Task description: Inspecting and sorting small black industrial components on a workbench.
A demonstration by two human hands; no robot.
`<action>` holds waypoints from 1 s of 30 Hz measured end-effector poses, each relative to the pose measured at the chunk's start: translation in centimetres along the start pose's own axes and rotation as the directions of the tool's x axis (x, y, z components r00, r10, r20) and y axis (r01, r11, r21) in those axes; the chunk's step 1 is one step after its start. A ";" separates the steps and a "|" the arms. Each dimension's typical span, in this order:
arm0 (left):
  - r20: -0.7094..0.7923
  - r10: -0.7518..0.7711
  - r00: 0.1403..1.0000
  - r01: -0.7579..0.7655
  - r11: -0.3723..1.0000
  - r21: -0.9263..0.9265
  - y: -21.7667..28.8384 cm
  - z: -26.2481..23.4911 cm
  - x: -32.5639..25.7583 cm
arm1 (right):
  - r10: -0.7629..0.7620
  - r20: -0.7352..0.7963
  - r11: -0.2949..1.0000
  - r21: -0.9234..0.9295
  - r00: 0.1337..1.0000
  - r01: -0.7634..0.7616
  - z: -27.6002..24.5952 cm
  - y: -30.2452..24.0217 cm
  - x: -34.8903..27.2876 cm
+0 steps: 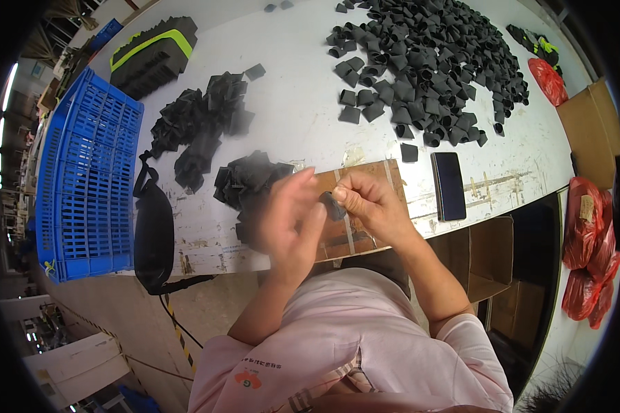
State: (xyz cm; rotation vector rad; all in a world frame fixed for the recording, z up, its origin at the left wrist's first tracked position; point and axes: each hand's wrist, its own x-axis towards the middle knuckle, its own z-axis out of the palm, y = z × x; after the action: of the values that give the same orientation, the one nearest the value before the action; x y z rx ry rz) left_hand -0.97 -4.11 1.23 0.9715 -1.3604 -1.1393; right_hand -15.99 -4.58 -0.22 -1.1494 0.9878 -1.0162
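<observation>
My right hand (370, 205) pinches a small black piece (334, 206), fabric-like and slightly curled, between thumb and fingers. Beside it, my left hand (289, 217) is blurred by motion; its fingers look stretched out, the thumb apart from them and close to the piece. Both hands are above a brown board (375, 175) with pale tape strips at the table's front edge. Left of the board lies a heap of flat black pieces (248, 175), partly hidden behind my left hand. More flat black pieces (200, 117) are piled farther back.
A large pile of short black tubes (427, 65) spreads over the table's far right. A phone (449, 186) lies right of the board. At the left stand a blue crate (93, 179), a black pouch (155, 234) and a banded black stack (155, 58). Red bags (587, 234) hang at the right.
</observation>
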 end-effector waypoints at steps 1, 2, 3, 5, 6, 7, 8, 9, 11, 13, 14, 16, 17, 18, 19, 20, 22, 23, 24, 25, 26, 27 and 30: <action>0.071 0.302 0.951 -0.309 0.905 0.293 0.1 -0.1 0.4 | -0.036 -0.093 0.996 -0.088 0.995 0.028 0.1 -0.1 -0.3; 0.121 0.303 0.945 -0.325 0.904 0.279 0.6 -0.1 0.7 | -0.035 -0.097 0.996 -0.088 0.995 0.026 0.1 -0.2 -0.5; 0.120 0.303 0.946 -0.324 0.903 0.281 0.6 -0.3 0.9 | -0.251 -0.179 0.942 -0.273 0.951 0.198 0.2 -0.4 -0.8; 0.238 0.354 0.905 -0.405 0.887 0.222 0.5 -0.5 1.2 | -0.465 -0.215 0.825 -0.458 0.859 0.332 0.5 -1.1 -1.3; 0.215 0.348 0.913 -0.390 0.899 0.198 0.4 -0.4 1.2 | -0.528 -0.155 0.762 -0.519 0.835 0.386 0.7 -1.7 -1.7; 0.218 0.347 0.912 -0.389 0.900 0.194 0.4 -0.3 1.0 | -0.585 -0.090 0.692 -0.574 0.806 0.438 0.8 -1.9 -2.0; 0.120 0.297 0.947 -0.308 0.947 0.091 0.3 -0.1 0.5 | -0.626 -0.079 0.625 -0.647 0.776 0.438 1.1 -1.6 -2.0; 0.025 0.229 0.973 -0.228 0.973 -0.018 0.1 0.0 0.2 | -0.624 -0.082 0.626 -0.646 0.777 0.436 1.2 -1.6 -1.9; -0.008 0.050 0.999 -0.050 0.939 -0.341 -0.4 -0.5 0.0 | -0.624 -0.019 0.576 -0.687 0.781 0.444 1.3 -1.9 -1.7; 0.015 -0.049 0.999 0.050 0.825 -0.563 -0.7 -1.1 -0.1 | -0.621 -0.048 0.611 -0.655 0.782 0.445 1.6 -2.3 -1.8; 0.013 -0.048 0.999 0.048 0.826 -0.561 -1.2 -1.2 -0.3 | -0.629 -0.041 0.594 -0.670 0.776 0.446 1.6 -2.4 -1.7; 0.019 -0.048 0.999 0.051 0.814 -0.579 -2.0 -1.5 -0.7 | -0.636 -0.031 0.578 -0.682 0.771 0.449 1.5 -2.4 -1.6; 0.016 -0.049 0.999 0.049 0.815 -0.578 -1.9 -1.5 -0.7 | -0.674 0.011 0.494 -0.737 0.738 0.462 1.5 -2.4 -1.5; 0.011 -0.053 0.999 0.050 0.844 -0.534 -1.8 -1.3 -0.6 | -0.707 0.055 0.405 -0.786 0.705 0.468 1.4 -2.4 -1.5; 0.006 -0.057 0.998 0.052 0.871 -0.489 -1.7 -1.3 -0.6 | -0.705 0.056 0.406 -0.785 0.707 0.467 1.2 -2.2 -1.4; 0.004 -0.059 0.998 0.053 0.870 -0.489 -1.8 -1.3 -0.6 | -0.737 0.081 0.370 -0.782 0.671 0.501 1.0 -1.8 -1.2; 0.038 -0.008 0.999 0.023 0.908 -0.419 -1.9 -1.3 -0.5 | -0.766 0.106 0.331 -0.779 0.634 0.532 0.6 -1.1 -1.0; 0.037 -0.009 0.999 0.023 0.907 -0.421 -1.4 -1.2 -0.5 | -0.772 0.106 0.338 -0.766 0.627 0.546 0.5 -0.8 -0.9; 0.030 -0.047 0.998 0.055 0.927 -0.370 -0.6 -0.9 -0.4 | -0.777 0.107 0.344 -0.752 0.620 0.562 0.4 -0.7 -0.8; 0.021 -0.085 0.996 0.087 0.944 -0.319 -0.2 -0.8 -0.3 | -0.777 0.110 0.343 -0.752 0.620 0.563 0.4 -0.7 -0.8; 0.018 -0.085 0.996 0.086 0.943 -0.320 -0.2 -0.8 -0.2 | -0.761 0.113 0.343 -0.766 0.639 0.544 0.3 -0.7 -0.9; 0.063 -0.001 0.998 0.012 0.985 -0.171 -0.2 -1.0 0.2 | -0.745 0.117 0.342 -0.778 0.656 0.527 0.3 -0.7 -0.9; 0.138 0.168 0.976 -0.179 0.981 0.077 0.2 -1.5 1.2 | -0.604 0.017 0.607 -0.638 0.797 0.474 0.5 -2.1 -1.5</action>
State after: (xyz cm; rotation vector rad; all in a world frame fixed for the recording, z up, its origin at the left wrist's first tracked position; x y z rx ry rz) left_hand 0.43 -5.36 1.64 0.8337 -1.5812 -1.0314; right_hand -16.15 -3.23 2.08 -2.0250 1.2115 -1.3616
